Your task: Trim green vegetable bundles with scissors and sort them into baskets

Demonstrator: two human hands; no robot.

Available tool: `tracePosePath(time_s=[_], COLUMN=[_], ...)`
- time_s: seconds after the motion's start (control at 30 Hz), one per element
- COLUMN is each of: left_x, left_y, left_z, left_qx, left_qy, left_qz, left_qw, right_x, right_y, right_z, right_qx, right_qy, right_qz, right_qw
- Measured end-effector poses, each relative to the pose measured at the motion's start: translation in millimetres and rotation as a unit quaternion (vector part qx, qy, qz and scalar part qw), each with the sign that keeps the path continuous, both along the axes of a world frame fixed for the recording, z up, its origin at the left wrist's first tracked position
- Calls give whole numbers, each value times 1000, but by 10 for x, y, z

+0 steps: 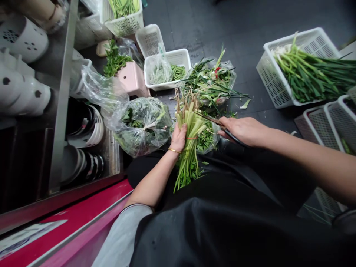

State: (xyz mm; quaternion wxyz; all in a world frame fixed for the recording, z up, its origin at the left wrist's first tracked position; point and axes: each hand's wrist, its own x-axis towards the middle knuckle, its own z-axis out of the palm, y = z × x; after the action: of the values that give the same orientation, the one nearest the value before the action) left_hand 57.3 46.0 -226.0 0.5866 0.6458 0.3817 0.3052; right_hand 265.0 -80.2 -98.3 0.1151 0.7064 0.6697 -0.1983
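Observation:
My left hand (178, 138) is closed around a bunch of Chinese celery (188, 157) over my lap. Its pale stalks and stringy brown roots point away from me, its leaves hang toward me, and a red band (191, 138) circles the stalks. In my right hand (241, 129) is a pair of dark-handled scissors (235, 138), the blades reaching the stalks just below the roots. Beyond the bunch, a plastic bag of trimmings (207, 83) lies on the floor. Another bag with cut green pieces (205, 139) sits partly hidden behind the celery.
A tied clear bag of leafy greens (143, 126) lies at left, near a pink stool (133, 79). Behind it stands a white basket with green beans (178, 72). At right are a basket of long green stalks (306, 74) and stacked baskets (322, 122). Shelves with pots line the left.

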Motion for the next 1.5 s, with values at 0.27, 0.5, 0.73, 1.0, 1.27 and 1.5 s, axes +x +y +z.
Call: tracePosePath(time_s=[0.27,0.5,0.73,1.0,1.27,1.5], left_x=[19,5,18,8,2,21], left_y=[-99,-121,-145,-96,-43,-93], left_z=[110,168,220,214,144,182], left_qx=[63,82,104,71,50,61], left_qy=[84,111,138,134,105,121], left_qz=[7,16,-4,2,19,20], left_qw=[994,990,985,988,993,991], right_x=[115,223,196,157,227,120], right_y=[-27,16,118,186,-234,-39], right_z=[230,269,359,326,82,77], right_qx=[-25,-28,-69,-51,4,-51], right_qy=[-27,-39,-64,-91,67,32], right_qz=[-31,-24,-9,-26,-55,2], right_qw=[999,999,996,994,996,998])
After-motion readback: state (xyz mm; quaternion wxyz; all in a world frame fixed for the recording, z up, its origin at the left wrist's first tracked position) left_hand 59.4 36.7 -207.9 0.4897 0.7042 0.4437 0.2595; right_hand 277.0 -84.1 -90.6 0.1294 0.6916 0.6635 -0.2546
